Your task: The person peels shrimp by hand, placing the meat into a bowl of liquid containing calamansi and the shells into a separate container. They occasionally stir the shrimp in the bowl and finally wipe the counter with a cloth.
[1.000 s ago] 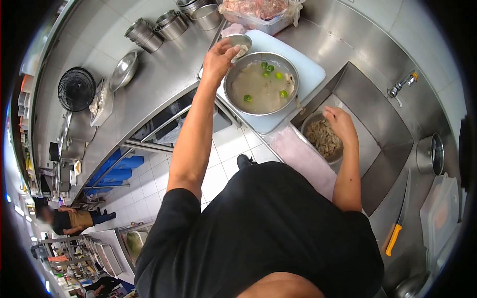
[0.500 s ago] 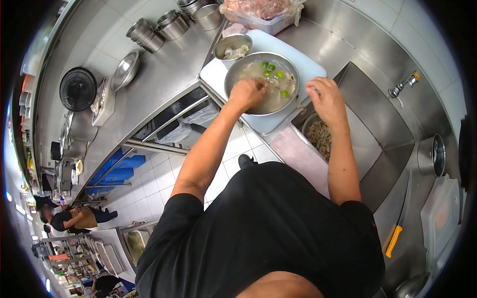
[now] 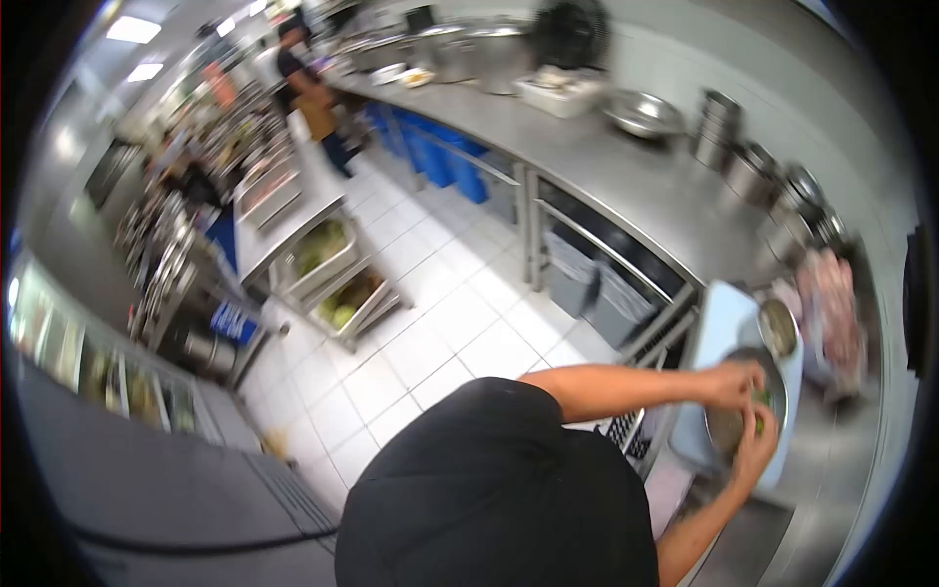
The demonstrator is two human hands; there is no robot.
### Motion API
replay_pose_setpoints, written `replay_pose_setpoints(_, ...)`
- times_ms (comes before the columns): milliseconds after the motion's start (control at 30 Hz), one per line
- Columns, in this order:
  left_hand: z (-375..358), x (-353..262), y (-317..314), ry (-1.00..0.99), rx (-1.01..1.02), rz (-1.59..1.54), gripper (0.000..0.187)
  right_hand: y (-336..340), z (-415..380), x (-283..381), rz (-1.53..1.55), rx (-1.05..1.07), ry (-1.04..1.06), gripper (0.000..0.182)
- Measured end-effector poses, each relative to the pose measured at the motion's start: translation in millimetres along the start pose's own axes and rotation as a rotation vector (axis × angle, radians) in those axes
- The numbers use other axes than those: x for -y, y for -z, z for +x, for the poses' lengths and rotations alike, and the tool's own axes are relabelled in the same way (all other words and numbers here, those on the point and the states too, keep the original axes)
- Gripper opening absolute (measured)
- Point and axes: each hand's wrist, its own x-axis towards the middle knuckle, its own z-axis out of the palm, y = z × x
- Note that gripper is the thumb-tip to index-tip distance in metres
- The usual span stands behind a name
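At the lower right, a large metal bowl (image 3: 725, 427) rests on a light blue board (image 3: 721, 302). Green pieces (image 3: 763, 425) show in it beside my fingers. Over the bowl, my left hand (image 3: 734, 383) has its fingers pinched, close against the fingertips of my right hand (image 3: 757, 436), which are also drawn together. What either hand holds is too small and blurred to tell. A smaller metal bowl (image 3: 778, 329) stands on the board just beyond the large one.
Bagged meat (image 3: 831, 313) lies behind the board. A steel counter (image 3: 606, 166) carries metal containers (image 3: 718, 127), a shallow bowl (image 3: 644, 114) and a white tray (image 3: 562, 93). A co-worker (image 3: 308, 88) stands far off. Food trays (image 3: 328, 249) are across the tiled floor (image 3: 430, 323).
The view has swung left, so the bowl and my hands now appear at the lower right. My right hand has come over the bowl to meet my left hand.
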Motion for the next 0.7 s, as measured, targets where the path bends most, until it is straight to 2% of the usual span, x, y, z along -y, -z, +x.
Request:
replay_pose_setpoints(67,-10.2,-5.5,1.8,0.081,0.034,-0.096,0.036,-5.9,-3.3,-2.1,0.189,0.049,-0.07,0.021)
replay_pose_setpoints(100,-6.1,5.1,-6.3,0.133,0.063,-0.271,0.035,-4.8,-3.2,0.5,0.248,0.082,-0.106,0.021)
replay_pose_setpoints(133,-5.1,5.8,-4.0,0.179,0.102,-0.449,0.033,-6.7,-2.7,-9.6,0.277,0.099,-0.075,0.021)
replay_pose_setpoints(233,-13.0,-19.1,17.3,0.367,0.19,-0.648,0.02,-10.7,0.6,-20.9,0.342,0.135,-0.014,0.021)
replay_pose_setpoints(300,-9.5,-20.3,18.3,0.439,0.209,-0.597,0.015,-5.0,-0.2,-19.3,0.358,0.155,0.009,0.021)
replay_pose_setpoints(400,-6.0,-27.3,25.3,0.457,0.253,-0.562,0.012,9.7,-7.2,-18.9,0.177,0.158,-0.004,0.023)
replay_pose_setpoints(467,-5.0,-31.0,22.6,0.426,0.245,-0.557,0.012,29.6,-18.6,-72.4,0.113,0.09,-0.005,0.025)
replay_pose_setpoints(500,0.9,-20.4,15.4,0.271,0.194,-0.244,0.014,35.9,-20.4,-91.8,0.082,0.057,-0.005,0.025)
replay_pose_setpoints(567,15.4,10.2,-6.7,-0.041,0.085,0.377,0.017,65.9,-53.6,6.2,-0.288,-0.18,-0.081,0.037)
replay_pose_setpoints(633,14.4,13.1,-16.6,-0.189,0.15,0.661,0.018,80.2,-78.5,3.3,-0.061,-0.279,-0.258,0.04)
replay_pose_setpoints(700,11.9,19.8,-32.7,-0.289,0.196,0.876,0.019,95.5,-104.1,-10.7,-0.157,-0.179,-0.337,0.039)
